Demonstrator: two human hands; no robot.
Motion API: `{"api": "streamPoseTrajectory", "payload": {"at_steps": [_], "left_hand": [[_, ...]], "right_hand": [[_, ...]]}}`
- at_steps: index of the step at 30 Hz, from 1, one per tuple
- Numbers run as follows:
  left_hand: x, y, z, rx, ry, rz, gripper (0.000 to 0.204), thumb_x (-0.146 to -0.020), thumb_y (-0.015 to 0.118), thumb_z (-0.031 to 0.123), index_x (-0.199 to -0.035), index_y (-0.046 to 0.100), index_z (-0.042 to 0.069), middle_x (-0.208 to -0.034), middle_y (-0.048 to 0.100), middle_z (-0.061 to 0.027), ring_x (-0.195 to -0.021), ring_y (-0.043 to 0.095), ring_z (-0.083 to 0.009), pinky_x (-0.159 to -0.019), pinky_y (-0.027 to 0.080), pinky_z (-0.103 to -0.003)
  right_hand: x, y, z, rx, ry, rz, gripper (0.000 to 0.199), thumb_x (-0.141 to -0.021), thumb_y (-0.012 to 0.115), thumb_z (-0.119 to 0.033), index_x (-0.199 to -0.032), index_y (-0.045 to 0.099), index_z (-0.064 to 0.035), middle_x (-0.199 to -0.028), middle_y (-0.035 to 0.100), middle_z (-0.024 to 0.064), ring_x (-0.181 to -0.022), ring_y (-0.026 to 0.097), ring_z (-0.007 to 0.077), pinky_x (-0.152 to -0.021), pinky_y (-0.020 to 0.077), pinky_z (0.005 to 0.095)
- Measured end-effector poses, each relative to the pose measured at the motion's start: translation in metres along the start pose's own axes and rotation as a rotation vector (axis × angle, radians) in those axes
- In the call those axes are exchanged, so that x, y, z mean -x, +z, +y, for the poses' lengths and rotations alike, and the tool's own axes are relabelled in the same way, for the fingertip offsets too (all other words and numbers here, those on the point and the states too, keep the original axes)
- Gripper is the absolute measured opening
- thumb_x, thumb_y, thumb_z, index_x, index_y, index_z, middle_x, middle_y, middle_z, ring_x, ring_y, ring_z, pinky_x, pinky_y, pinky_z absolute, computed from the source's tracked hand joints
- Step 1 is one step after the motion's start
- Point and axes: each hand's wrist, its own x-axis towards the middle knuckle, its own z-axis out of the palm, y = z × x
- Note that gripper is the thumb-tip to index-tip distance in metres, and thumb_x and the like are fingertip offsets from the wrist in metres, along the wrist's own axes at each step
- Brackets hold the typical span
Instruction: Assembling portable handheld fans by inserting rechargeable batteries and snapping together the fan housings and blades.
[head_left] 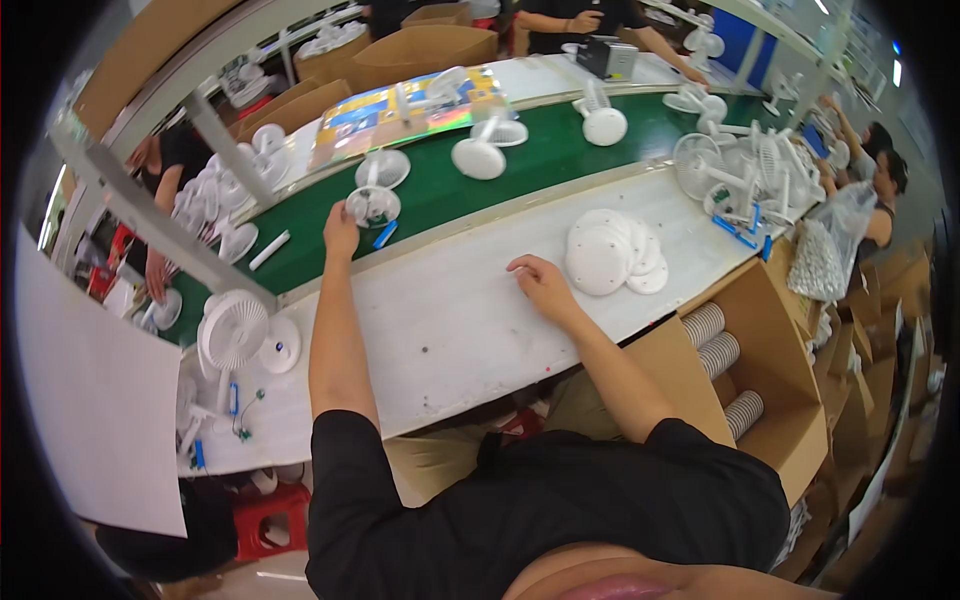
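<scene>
My left hand (342,232) reaches out to the green belt, its fingers closed at the rim of the round base of a small white desk fan (374,172). The underside of that base is uncovered, and a blue cylindrical battery (386,234) lies beside it. Over the white worktable (450,340) is my right hand (545,287), empty, with the index finger stretched and the others loosely bent. A pile of round white discs (600,254) lies just right of it. The tips of my left fingers are partly hidden at the base rim.
More white fans (479,158) stand along the green belt (550,150). Fans and blue batteries are heaped at the table's right end. An open cardboard box (770,350) with stacked discs stands to my right. A white fan (233,330) and a metal post (165,215) are at left. Other people work nearby.
</scene>
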Motion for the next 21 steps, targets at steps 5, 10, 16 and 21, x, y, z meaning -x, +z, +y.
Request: {"api": "streamPoseTrajectory", "payload": {"at_steps": [5,10,16,21], "left_hand": [[0.012,0.007,0.056,0.166,0.008,-0.338,0.027,-0.089,0.052,0.01,-0.114,0.064,0.006,-0.097,0.069,-0.0097,-0.086,0.063,-0.0247,-0.08,0.049,-0.032],[0.023,0.019,0.083,0.189,0.15,-0.237,0.025,-0.09,0.052,0.009,-0.111,0.066,0.006,-0.098,0.069,-0.0104,-0.087,0.063,-0.0238,-0.081,0.049,-0.031],[0.023,-0.007,0.082,0.451,0.077,-0.137,0.026,-0.093,0.053,0.008,-0.114,0.063,-0.003,-0.103,0.069,-0.013,-0.09,0.064,-0.021,-0.083,0.049,-0.028],[0.082,-0.072,0.187,0.536,-0.098,-0.189,0.027,-0.093,0.055,0.007,-0.116,0.062,-0.003,-0.1,0.067,-0.0129,-0.082,0.061,-0.0157,-0.077,0.052,-0.026]], "right_hand": [[0.0,-0.004,0.008,0.095,-0.031,0.066,0.016,-0.086,0.052,-0.005,-0.092,0.066,-0.0048,-0.065,0.054,0.0007,-0.059,0.042,0.0114,-0.056,0.0366,0.0238],[-0.002,0.009,-0.019,0.333,-0.062,0.059,0.013,-0.081,0.054,-0.008,-0.086,0.067,-0.0055,-0.065,0.059,0.0056,-0.057,0.048,0.0209,-0.057,0.0411,0.0307],[-0.004,0.017,-0.019,0.262,-0.137,0.091,0.011,-0.079,0.055,-0.008,-0.083,0.066,-0.0062,-0.063,0.06,0.0046,-0.059,0.053,0.0241,-0.058,0.0433,0.032],[-0.002,0.002,-0.02,0.291,-0.096,0.025,0.019,-0.082,0.055,-0.009,-0.098,0.065,-0.0073,-0.073,0.062,0.005,-0.062,0.054,0.0211,-0.061,0.0442,0.0312]]}}
